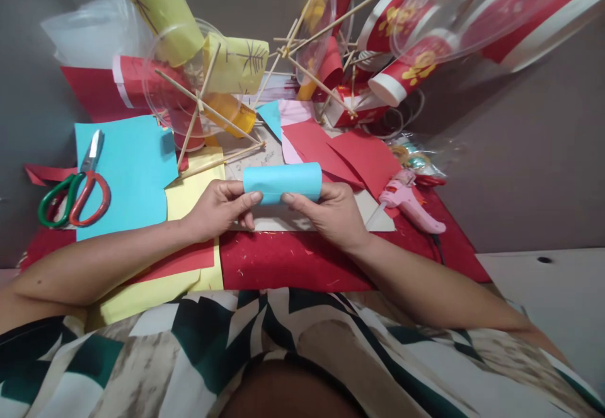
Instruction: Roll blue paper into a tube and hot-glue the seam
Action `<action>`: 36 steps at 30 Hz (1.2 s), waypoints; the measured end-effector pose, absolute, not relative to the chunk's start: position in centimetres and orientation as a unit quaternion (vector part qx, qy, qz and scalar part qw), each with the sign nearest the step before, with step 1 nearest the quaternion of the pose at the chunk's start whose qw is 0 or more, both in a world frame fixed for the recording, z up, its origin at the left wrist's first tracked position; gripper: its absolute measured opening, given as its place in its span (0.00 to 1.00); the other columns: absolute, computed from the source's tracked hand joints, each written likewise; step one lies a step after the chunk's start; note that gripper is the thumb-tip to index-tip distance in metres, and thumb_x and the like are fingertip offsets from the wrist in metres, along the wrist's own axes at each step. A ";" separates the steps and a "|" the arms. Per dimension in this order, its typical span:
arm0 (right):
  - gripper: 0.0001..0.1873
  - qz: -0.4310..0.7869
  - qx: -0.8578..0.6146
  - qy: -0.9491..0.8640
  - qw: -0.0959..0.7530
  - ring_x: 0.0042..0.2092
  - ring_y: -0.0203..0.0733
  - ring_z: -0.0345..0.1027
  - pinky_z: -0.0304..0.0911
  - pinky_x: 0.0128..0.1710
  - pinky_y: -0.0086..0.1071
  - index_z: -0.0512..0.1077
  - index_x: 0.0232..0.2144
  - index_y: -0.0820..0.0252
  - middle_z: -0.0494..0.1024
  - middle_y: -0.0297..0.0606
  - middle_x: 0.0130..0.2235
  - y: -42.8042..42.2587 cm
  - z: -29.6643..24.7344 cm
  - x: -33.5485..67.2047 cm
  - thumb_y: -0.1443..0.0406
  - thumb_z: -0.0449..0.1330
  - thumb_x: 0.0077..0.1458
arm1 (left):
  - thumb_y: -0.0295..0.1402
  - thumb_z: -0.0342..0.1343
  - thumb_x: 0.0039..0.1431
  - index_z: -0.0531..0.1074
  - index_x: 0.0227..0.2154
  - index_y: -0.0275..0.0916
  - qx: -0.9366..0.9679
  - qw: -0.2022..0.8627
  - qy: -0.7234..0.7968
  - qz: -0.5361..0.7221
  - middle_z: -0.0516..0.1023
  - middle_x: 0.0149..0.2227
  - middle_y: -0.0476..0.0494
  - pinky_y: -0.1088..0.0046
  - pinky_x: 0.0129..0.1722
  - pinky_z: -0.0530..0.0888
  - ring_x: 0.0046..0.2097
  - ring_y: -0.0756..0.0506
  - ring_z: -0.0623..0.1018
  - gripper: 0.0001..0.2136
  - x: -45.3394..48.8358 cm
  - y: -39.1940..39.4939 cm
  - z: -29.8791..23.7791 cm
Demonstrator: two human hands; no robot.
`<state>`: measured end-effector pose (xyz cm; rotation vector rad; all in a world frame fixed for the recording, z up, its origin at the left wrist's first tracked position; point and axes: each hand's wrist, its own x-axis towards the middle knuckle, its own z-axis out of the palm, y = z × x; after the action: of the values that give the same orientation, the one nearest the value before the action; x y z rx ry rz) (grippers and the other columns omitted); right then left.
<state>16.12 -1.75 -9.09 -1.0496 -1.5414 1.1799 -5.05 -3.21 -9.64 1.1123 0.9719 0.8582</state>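
Observation:
A blue paper tube (283, 180) lies sideways between my two hands, above a grey cardboard sheet (274, 221). My left hand (224, 207) grips its left end, the thumb along the lower front edge and the fingers at the end and beneath. At the other end my right hand (331, 211) closes on it, thumb on the front and fingers behind. Both thumbs press near the tube's lower edge. What the fingers do inside or behind the paper is hidden.
Scissors (80, 191) lie on blue paper (132, 178) at left. A pink glue gun (406, 202) rests at right, by red paper pieces (363, 159). Behind stand stick frames (201, 104) with yellow tubes (236, 62) and red paper cups (411, 68). Red cloth (283, 257) covers the front.

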 end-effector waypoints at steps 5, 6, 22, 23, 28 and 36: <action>0.17 0.484 -0.425 -0.617 0.453 0.25 0.33 0.64 0.61 0.27 0.28 0.77 0.21 0.59 0.74 0.32 0.22 -1.1 -9.4 16.9 0.53 0.67 0.51 | 0.44 0.62 0.59 0.72 0.25 0.35 0.499 0.656 0.406 0.394 0.78 0.18 0.47 0.82 0.21 0.71 0.19 0.53 0.75 0.16 -5.3 -2.8 -9.2; 0.17 0.481 -0.429 -0.615 0.455 0.26 0.33 0.65 0.62 0.27 0.28 0.78 0.22 0.59 0.75 0.32 0.22 -1.0 -9.4 17.0 0.52 0.67 0.51 | 0.45 0.62 0.59 0.72 0.26 0.35 0.497 0.659 0.404 0.394 0.78 0.18 0.46 0.82 0.21 0.71 0.19 0.53 0.75 0.16 -5.3 -2.7 -9.0; 0.16 0.450 -0.435 -0.656 0.421 0.26 0.35 0.61 0.58 0.27 0.29 0.75 0.20 0.62 0.72 0.33 0.22 -1.7 -9.5 16.1 0.55 0.65 0.49 | 0.44 0.71 0.47 0.76 0.35 0.31 0.419 0.700 0.421 0.397 0.79 0.18 0.42 0.84 0.17 0.68 0.18 0.52 0.76 0.21 -5.1 -3.0 -9.6; 0.16 0.451 -0.435 -0.658 0.418 0.26 0.35 0.61 0.59 0.27 0.29 0.75 0.20 0.62 0.72 0.33 0.22 -1.7 -9.4 16.0 0.55 0.66 0.49 | 0.45 0.70 0.47 0.76 0.35 0.31 0.424 0.699 0.420 0.393 0.79 0.18 0.42 0.85 0.17 0.67 0.18 0.52 0.76 0.21 -5.2 -3.1 -9.6; 0.18 0.448 -0.435 -0.660 0.418 0.24 0.35 0.60 0.58 0.25 0.29 0.74 0.17 0.62 0.71 0.34 0.20 -2.1 -9.3 15.8 0.55 0.66 0.48 | 0.48 0.70 0.46 0.77 0.31 0.31 0.454 0.689 0.419 0.378 0.78 0.17 0.44 0.84 0.19 0.69 0.18 0.53 0.76 0.22 -5.2 -3.6 -9.6; 0.21 0.457 -0.438 -0.651 0.418 0.20 0.34 0.57 0.57 0.22 0.30 0.73 0.16 0.62 0.70 0.34 0.17 -1.9 -9.1 15.9 0.52 0.67 0.47 | 0.49 0.67 0.50 0.76 0.33 0.31 0.463 0.680 0.424 0.379 0.80 0.20 0.42 0.82 0.19 0.69 0.19 0.51 0.77 0.22 -5.2 -3.6 -9.7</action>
<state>15.89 -1.90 -9.11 -1.0986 -1.6341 1.1478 -5.21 -3.58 -9.72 1.0392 0.9513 0.8510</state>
